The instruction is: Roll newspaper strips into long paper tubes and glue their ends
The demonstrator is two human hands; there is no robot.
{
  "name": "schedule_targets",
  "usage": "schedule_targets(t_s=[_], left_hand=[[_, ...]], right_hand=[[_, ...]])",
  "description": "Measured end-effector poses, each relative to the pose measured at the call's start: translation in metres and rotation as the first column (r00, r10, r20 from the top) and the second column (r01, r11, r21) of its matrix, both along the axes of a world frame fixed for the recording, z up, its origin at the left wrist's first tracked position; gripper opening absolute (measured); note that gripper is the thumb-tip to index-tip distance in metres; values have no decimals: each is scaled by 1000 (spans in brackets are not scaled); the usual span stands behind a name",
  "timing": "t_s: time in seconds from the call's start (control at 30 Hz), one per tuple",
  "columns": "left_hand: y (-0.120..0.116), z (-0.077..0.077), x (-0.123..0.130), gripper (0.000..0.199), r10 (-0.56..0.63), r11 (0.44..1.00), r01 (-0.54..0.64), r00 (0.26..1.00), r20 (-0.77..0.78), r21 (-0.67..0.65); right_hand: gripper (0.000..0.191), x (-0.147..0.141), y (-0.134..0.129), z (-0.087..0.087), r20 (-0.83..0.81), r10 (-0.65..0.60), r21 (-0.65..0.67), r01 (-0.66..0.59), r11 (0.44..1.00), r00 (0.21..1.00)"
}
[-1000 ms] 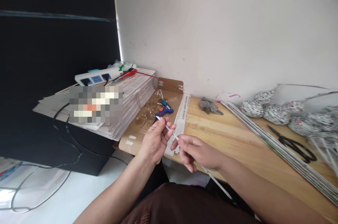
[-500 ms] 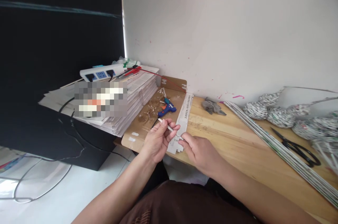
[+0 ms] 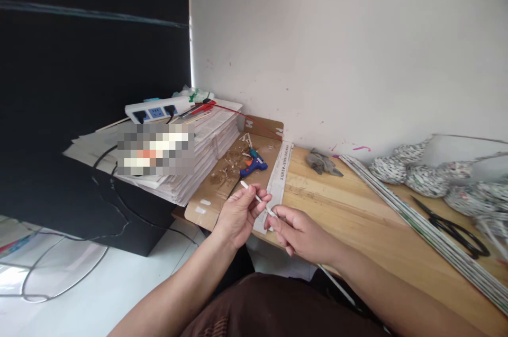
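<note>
Between my hands runs a thin white rolled-paper stick (image 3: pixel 244 184), its pointed end rising past my left thumb. My left hand (image 3: pixel 236 215) pinches it between thumb and fingers, palm turned up. My right hand (image 3: pixel 304 231) grips it lower down, with thumb and forefinger closed around it. A pale thin length (image 3: pixel 336 284) shows below my right wrist; whether it belongs to the same stick is hidden by the hand. Just beyond the hands, a blue glue gun (image 3: pixel 254 165) lies on a brown cardboard sheet (image 3: pixel 222 189), beside a printed white paper strip (image 3: pixel 281 167).
At left, a tall paper stack (image 3: pixel 226 141) carries a power strip (image 3: pixel 159 109) and a red-handled tool (image 3: pixel 203 108). On the wooden table (image 3: pixel 337 205) are a grey rag (image 3: pixel 322 162), long paper rods (image 3: pixel 420 226), black scissors (image 3: pixel 452 228) and woven paper shapes (image 3: pixel 426 178).
My right hand has turned and shifted slightly down along the stick. The pale length below my right wrist has come into view. The whole view has moved a little.
</note>
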State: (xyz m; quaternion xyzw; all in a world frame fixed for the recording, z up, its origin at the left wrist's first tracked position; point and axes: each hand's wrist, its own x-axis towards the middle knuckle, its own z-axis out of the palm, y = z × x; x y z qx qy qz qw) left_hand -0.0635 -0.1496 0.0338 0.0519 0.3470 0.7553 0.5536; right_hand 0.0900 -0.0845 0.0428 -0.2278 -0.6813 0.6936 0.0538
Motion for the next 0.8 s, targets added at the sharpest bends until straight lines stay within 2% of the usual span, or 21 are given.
schedule_targets(t_s=[0.03,0.07,0.17,0.2,0.23,0.27,0.3,0.33,0.4,0.43,0.47,0.5,0.57,0.63,0.7,0.8], left_hand=[[0,0,0,10,-1,1000,1,1000,-10,13],[0,0,1,10,-10,1000,10,1000,-19,25],[-2,2,2,11,-48,997,50,998,-41,52],[-2,3,2,12,-57,997,59,997,-43,53],[-2,3,2,13,-58,997,60,997,-44,52],[-2,3,2,13,-51,997,53,998,-43,48],[-2,3,1,13,-39,998,41,998,-44,42],[-2,3,1,13,-29,999,30,998,-47,36],[-1,1,-1,13,-24,999,26,998,-58,25],[-1,0,-2,13,-33,999,34,998,-63,22],[-2,-1,-2,13,-44,999,45,997,-66,20],[-2,-1,-3,13,-55,998,57,996,-66,20],[-3,0,-4,14,-73,997,74,995,-61,21],[-4,1,-5,16,-83,996,85,995,-56,26],[-5,1,-5,16,-85,996,87,995,-55,28],[-6,-1,-7,15,-81,996,83,995,-62,23]], right_hand=[[37,-1,-1,1,8,-42,42,42,998,999],[38,-1,-1,1,14,-62,22,61,998,998],[39,-1,4,1,14,21,-235,-17,972,1000],[39,0,5,1,11,51,-285,-46,958,999],[40,1,6,2,18,66,-281,-58,958,998],[41,2,6,3,35,58,-210,-50,976,998],[41,3,5,4,49,23,-75,-19,997,999],[39,4,4,5,50,-32,99,27,995,998],[36,4,0,6,24,-110,384,93,919,994],[36,4,-1,6,18,-120,433,101,896,993],[38,4,-2,6,28,-111,411,90,907,993],[39,4,-2,5,49,-81,321,61,945,995],[42,3,1,2,66,2,43,-5,999,998],[43,2,5,-1,37,59,-173,-52,983,998],[42,0,7,-3,17,57,-209,-53,977,998],[42,-4,5,-4,20,-35,-37,36,999,999]])
